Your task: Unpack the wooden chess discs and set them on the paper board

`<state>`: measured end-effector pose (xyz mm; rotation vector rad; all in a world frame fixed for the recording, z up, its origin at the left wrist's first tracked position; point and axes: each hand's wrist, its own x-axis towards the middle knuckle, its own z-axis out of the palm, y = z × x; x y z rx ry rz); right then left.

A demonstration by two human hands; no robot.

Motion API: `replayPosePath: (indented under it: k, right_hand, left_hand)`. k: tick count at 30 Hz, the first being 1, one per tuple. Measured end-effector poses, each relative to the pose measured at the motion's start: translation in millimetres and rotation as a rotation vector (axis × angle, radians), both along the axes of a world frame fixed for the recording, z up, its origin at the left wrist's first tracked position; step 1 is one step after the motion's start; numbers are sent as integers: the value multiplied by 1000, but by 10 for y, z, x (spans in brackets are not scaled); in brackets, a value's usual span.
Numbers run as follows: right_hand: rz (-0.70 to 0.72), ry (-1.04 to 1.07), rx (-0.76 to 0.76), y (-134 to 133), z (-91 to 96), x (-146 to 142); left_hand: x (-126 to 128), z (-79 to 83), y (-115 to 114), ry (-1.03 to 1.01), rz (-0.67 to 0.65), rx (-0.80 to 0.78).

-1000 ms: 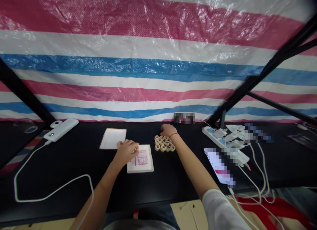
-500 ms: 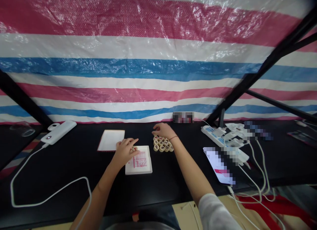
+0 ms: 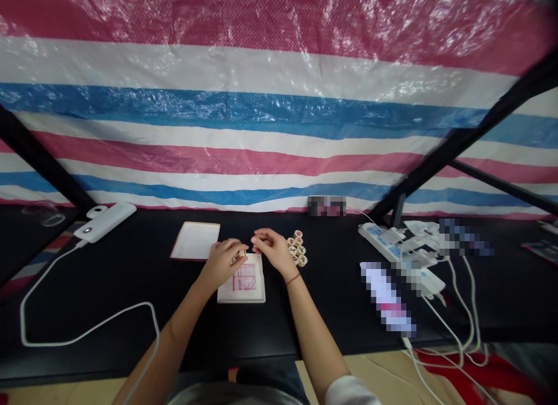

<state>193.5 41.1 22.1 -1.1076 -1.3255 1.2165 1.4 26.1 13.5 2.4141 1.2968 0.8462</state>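
Note:
My left hand is over the top left corner of a white card printed with a red grid, shut on a round wooden Chinese chess piece at its fingertips. My right hand is curled close beside it, fingertips pinched toward the left hand; whatever they hold is hidden. A small stack of similar pieces lies just right of that hand, partly hidden behind it. A blank white card with a red edge lies left of my hands.
A white power bank with a white cable lies on the black table at left. At right are a power strip, tangled white cables and a pixelated phone. A striped tarp hangs behind.
My right hand has moved left and toward me, off the pieces to beside my left hand. Its fingers have drawn together. My left hand stays over the grid card, holding the piece.

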Motion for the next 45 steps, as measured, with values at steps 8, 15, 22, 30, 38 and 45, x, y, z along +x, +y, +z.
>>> replayPosePath:
  k: [8,15,22,30,38,45]
  right_hand:
    - [-58,-194,212,-60,-78,70]
    - [8,-471,389,-273,-52,51]
    - [27,-866,507,-369,-78,-62]
    - [-12,-926,543,-390,-95,-100]
    - [-488,-1180,32,116,181,545]
    - [-262,-1387,-471,539,268,805]
  left_hand:
    - [95,14,-79,211,-30,68]
    - [93,-6,-77,262,45,61]
    - [63,5,-106,262,32,-58]
    - [35,-7,-105,273,15,-85]
    - [178,27,-136,370,89,-99]
    - [175,-8,-150,314,56,-47]
